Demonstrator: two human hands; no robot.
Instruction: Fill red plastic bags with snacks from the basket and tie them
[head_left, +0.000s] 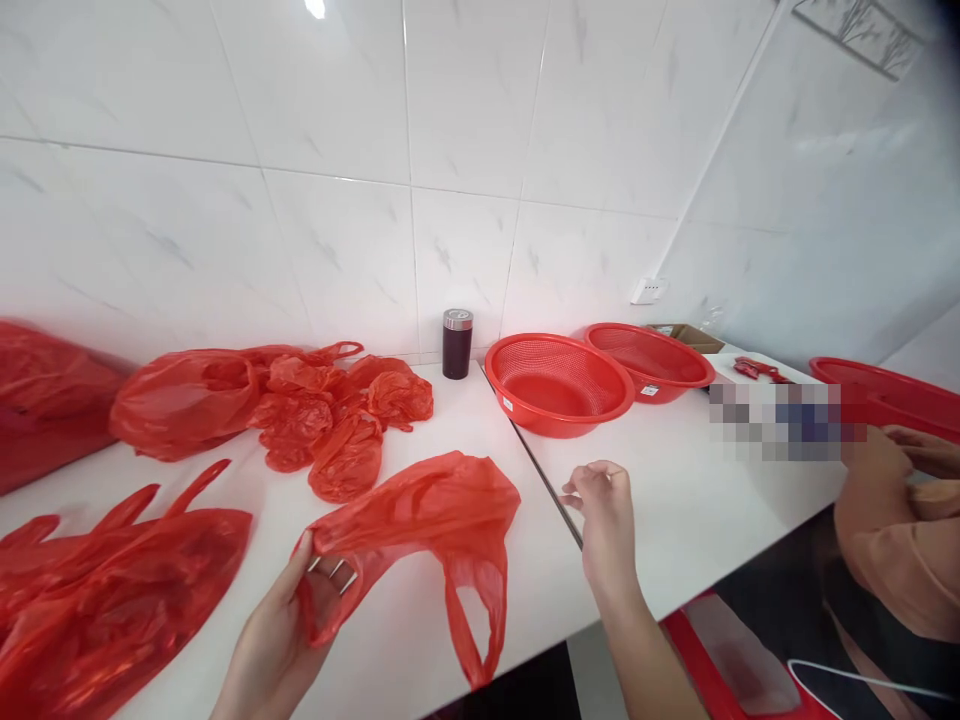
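My left hand point(281, 630) is closed on one handle of a thin red plastic carrier bag point(457, 510). The bag hangs slack over the white table, and its other handle loop droops near the front edge. My right hand point(606, 510) is held over the table to the right of the bag, apart from it. Its fingers are loosely bent and slightly apart, with nothing seen in them. Several crumpled red bags point(330, 410) lie in a heap behind the held one. More red bags point(142, 580) are spread at the left front.
A dark tumbler point(457, 345) stands by the tiled wall. Two red plastic baskets, a nearer one point(559, 420) and a farther one point(652, 385), are on the right. A seam point(540, 465) divides the tabletop. Another person's arm point(877, 490) rests at the far right.
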